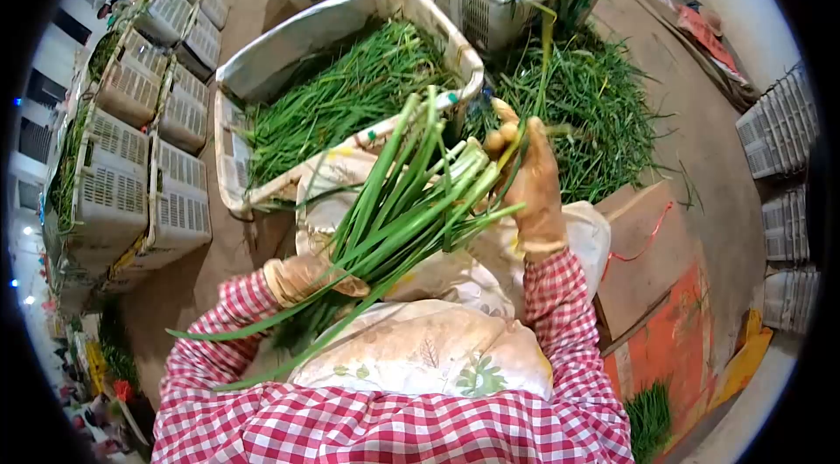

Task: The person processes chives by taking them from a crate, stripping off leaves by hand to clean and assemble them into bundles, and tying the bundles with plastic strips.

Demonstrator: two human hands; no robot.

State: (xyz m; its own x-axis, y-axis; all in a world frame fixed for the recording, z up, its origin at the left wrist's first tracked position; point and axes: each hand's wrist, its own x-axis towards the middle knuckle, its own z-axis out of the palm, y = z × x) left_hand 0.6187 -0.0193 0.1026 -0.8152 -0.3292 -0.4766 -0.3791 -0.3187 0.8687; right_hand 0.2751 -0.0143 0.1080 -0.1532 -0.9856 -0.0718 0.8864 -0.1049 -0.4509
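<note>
Our right hand (535,188) pinches a narrow yellow-green leaf (546,48); our left hand (308,278) holds the long-stalked green bundle (420,208). Pulling too hard, we might tear neighbouring stalks.

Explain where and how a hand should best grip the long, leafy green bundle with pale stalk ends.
Probably around the pale, slender stalk ends, coming from the person's right: there the long, leafy green bundle gathers together, whereas many of its leaves spread loosely leftward.

White crates (114,171) at left; slatted crates (777,133) by right wall; brown cardboard (643,263) beside orange sheet (669,341).
</note>
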